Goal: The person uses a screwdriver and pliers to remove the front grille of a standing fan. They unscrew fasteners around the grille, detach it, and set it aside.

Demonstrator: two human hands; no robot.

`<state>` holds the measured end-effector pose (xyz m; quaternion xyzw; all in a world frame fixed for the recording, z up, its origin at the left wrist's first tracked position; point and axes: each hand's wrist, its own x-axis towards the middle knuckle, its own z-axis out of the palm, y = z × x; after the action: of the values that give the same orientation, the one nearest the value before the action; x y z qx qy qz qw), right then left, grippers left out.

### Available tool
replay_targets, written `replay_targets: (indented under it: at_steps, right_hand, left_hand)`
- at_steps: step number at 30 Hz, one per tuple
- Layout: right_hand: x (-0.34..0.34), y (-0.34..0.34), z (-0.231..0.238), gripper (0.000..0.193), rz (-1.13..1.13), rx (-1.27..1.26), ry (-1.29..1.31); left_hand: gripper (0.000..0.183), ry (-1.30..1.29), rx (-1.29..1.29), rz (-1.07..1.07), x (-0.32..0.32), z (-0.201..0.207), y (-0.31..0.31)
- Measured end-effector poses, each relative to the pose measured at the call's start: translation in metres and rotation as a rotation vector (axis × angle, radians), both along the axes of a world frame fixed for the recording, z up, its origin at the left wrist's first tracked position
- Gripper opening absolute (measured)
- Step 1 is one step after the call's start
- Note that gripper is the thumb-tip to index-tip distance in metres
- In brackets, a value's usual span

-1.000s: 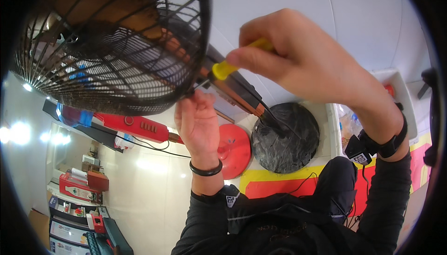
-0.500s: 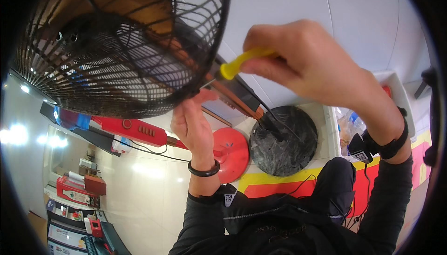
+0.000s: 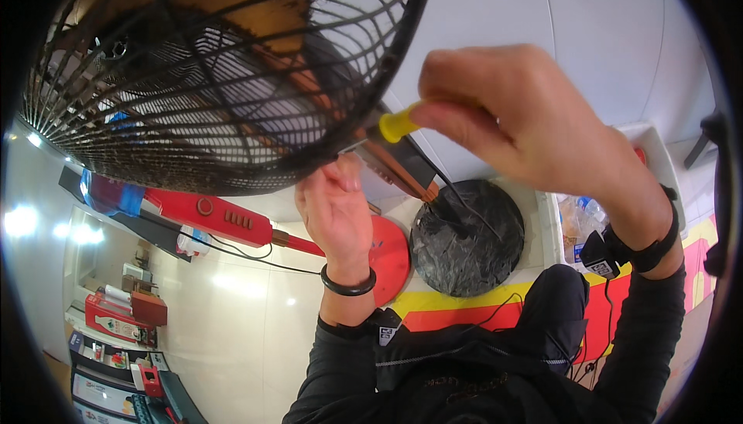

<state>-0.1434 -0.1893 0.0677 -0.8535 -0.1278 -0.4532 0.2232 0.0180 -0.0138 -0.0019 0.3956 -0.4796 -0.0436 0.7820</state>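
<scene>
A black wire fan guard (image 3: 224, 107), dusty in places, fills the upper left. My right hand (image 3: 511, 114) is closed round the yellow handle of a screwdriver (image 3: 398, 124). Its short visible shaft points down and left to the guard's lower right rim. Just under that rim, my left hand (image 3: 337, 203) is raised palm up with bent fingers. The fingertips are at the rim and partly hidden, so whether they pinch anything does not show. Behind the rim, a brown and black fan stand (image 3: 398, 169) slopes down to a round black base (image 3: 468, 238).
A red fan stand (image 3: 209, 213) lies across the left, near a red round base (image 3: 389, 261). At the right is a white bin (image 3: 551, 227) with plastic bottles. Cables run over the yellow and red mat (image 3: 495, 304). A white wall (image 3: 480, 6) stands behind.
The guard appears shifted slightly right and nearer in the view. Both hands have moved a little right and down with it, and the screwdriver stays at the rim, its handle turned slightly.
</scene>
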Motion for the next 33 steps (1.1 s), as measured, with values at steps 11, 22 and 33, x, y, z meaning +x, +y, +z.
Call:
replay_targets:
  at_steps: [11, 22, 33]
  right_hand:
    - [-0.005, -0.002, 0.013, 0.028, 0.160, 0.587, 0.476]
    - [-0.004, -0.001, 0.052, 0.038, 0.144, 0.658, 0.922]
    - [-0.008, 0.011, 0.021, 0.016, -0.138, -0.155, 0.240]
  left_hand:
    - [0.024, 0.035, -0.025, -0.015, 0.002, -0.004, -0.010]
    - [0.026, 0.178, -0.145, -0.032, 0.000, -0.009, -0.018]
    - [0.022, 0.056, -0.084, -0.072, -0.004, -0.001, -0.013]
